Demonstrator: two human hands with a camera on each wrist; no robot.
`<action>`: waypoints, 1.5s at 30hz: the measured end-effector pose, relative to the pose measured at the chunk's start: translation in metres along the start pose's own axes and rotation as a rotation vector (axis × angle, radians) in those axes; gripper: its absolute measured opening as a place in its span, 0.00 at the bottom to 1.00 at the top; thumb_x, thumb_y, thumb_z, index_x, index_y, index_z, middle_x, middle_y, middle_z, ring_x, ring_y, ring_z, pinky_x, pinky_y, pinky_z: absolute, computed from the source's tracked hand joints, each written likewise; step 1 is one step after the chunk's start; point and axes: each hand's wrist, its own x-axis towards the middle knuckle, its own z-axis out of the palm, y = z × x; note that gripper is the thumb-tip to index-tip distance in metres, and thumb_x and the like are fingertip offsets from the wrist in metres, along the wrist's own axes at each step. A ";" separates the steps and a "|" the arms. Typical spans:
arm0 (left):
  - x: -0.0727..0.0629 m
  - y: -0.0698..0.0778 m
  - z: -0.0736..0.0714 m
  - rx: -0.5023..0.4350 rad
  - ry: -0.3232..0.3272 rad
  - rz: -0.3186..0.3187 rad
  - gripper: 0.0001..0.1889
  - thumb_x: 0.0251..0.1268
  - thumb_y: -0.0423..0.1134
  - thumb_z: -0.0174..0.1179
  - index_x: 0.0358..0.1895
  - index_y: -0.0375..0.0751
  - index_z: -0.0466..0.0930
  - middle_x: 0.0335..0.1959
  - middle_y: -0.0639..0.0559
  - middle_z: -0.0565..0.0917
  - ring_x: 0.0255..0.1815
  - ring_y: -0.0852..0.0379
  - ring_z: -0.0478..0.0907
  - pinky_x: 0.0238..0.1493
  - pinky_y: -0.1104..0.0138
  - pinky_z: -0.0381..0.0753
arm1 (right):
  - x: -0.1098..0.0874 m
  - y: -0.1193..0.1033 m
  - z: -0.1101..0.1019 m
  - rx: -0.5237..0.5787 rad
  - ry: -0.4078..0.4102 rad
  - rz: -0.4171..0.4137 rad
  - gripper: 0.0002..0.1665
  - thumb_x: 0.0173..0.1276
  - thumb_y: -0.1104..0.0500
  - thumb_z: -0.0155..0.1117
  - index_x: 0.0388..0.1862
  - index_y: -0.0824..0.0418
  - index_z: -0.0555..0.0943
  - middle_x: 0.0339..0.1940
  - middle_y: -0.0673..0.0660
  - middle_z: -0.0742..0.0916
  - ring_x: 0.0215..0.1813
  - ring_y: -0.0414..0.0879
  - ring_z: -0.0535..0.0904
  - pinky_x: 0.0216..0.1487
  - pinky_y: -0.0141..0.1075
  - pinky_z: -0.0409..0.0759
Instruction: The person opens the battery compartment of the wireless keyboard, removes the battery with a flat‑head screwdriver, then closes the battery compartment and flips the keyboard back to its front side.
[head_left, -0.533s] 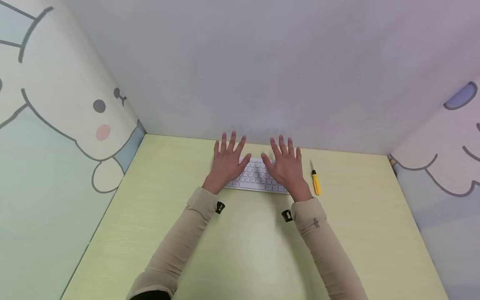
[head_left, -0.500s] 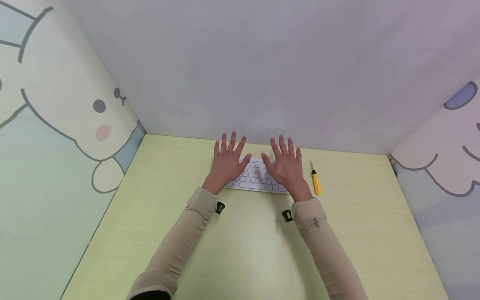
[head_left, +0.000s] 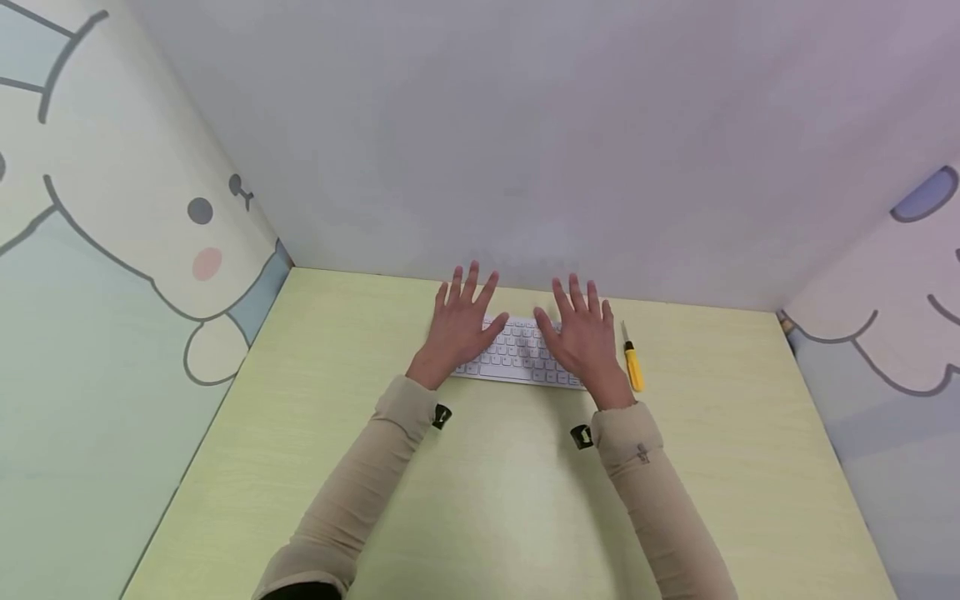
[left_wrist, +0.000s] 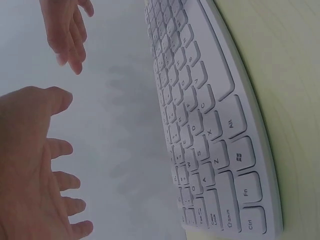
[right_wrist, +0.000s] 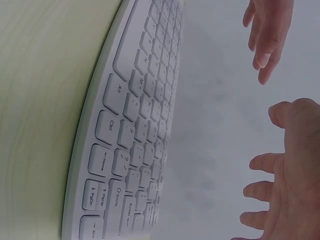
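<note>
R hand (right_wrist: 295, 185), fingers spread, hangs clear of white kbd (right_wrist: 132, 120) on pale-grn table (right_wrist: 40, 100); L hand (right_wrist: 271, 32) nr top edge; grey wall (right_wrist: 210, 145) bhnd.

- The head view is moderately and evenly lit, its shadows soft-edged.
- A pale sheen brightens the table (head_left: 510, 492) on the person's side of the keyboard (head_left: 513, 362); near the keyboard's right end a dim shadow runs beside the right sleeve (head_left: 663, 508).
- Beyond the keyboard, the hands (head_left: 459, 327) cast faint, overlapping shadows on the wall (head_left: 525, 167).
- Both wrist views look hazier, low in contrast; the keyboard's near edge bows.
</note>
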 end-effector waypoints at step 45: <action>0.011 0.050 0.054 0.040 -0.100 0.212 0.55 0.56 0.80 0.56 0.83 0.59 0.48 0.85 0.49 0.54 0.85 0.44 0.52 0.83 0.48 0.57 | -0.043 0.089 0.003 0.155 0.049 0.215 0.35 0.82 0.44 0.44 0.74 0.69 0.66 0.70 0.76 0.71 0.69 0.74 0.66 0.66 0.67 0.70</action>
